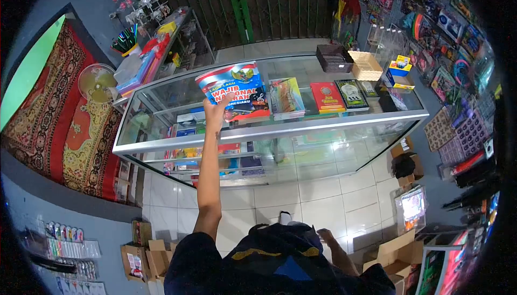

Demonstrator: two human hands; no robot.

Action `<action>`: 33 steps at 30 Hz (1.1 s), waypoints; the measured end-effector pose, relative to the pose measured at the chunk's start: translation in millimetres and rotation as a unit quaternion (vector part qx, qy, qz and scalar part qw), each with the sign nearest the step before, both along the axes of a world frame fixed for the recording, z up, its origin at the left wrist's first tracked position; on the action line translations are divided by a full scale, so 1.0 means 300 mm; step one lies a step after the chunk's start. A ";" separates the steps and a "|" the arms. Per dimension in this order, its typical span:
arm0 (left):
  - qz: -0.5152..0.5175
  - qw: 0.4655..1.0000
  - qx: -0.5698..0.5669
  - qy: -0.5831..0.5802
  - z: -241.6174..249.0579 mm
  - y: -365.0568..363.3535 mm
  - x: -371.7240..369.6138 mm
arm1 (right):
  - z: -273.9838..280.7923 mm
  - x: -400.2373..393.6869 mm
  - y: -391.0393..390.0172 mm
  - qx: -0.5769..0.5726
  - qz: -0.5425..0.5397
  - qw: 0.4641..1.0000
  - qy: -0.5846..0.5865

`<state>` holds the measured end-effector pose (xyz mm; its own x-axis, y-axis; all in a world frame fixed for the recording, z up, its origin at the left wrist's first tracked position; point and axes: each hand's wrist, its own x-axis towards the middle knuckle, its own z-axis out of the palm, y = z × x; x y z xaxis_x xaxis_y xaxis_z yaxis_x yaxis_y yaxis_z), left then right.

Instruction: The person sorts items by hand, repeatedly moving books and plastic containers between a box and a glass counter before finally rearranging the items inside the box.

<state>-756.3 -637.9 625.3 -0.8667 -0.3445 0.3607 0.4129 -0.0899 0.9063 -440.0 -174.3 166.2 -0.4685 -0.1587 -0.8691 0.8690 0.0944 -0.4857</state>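
Note:
My left hand (216,110) reaches out over a glass display counter (291,126), its fingers closed on the lower left edge of a blue, red and white songbook (245,91). The cover faces up and reads "Wajib Nasional". Just right of it on the counter top lies a stack of books with a green and yellow picture cover (286,96). Farther right are a red book (327,97) and a dark green book (351,94). Down beside my body hangs my right hand (326,236), with nothing in it and the fingers loosely apart.
A dark basket (334,59), a tan basket (366,65) and a yellow-blue box (399,67) stand at the counter's back right. Packaged goods cover the right wall. Cardboard boxes (396,254) sit on the floor. A patterned rug (70,106) hangs at the left.

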 end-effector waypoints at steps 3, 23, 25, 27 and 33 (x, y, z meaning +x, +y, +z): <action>0.007 1.000 -0.013 0.008 -0.037 -0.023 -0.032 | -0.030 -0.054 0.005 0.003 0.001 0.999 0.052; 0.013 0.995 0.086 -0.051 -0.085 -0.228 0.242 | -0.066 -0.147 0.029 -0.032 0.114 0.992 -0.050; -0.041 0.986 0.140 -0.087 -0.164 -0.303 0.410 | -0.049 -0.176 0.010 -0.020 0.107 0.992 -0.069; -0.052 0.968 0.074 -0.233 -0.268 -0.376 0.573 | -0.028 -0.200 -0.013 -0.005 0.091 0.992 -0.087; -0.042 0.890 0.009 -0.454 -0.568 -0.329 0.778 | -0.082 -0.303 -0.029 -0.016 0.138 0.989 -0.058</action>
<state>-523.0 -736.5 454.8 -0.8209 -0.2638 -0.5064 -0.4979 -0.1034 0.8610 -530.8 -183.0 141.6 -0.3020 -0.2941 -0.9068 0.8621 0.3218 -0.3915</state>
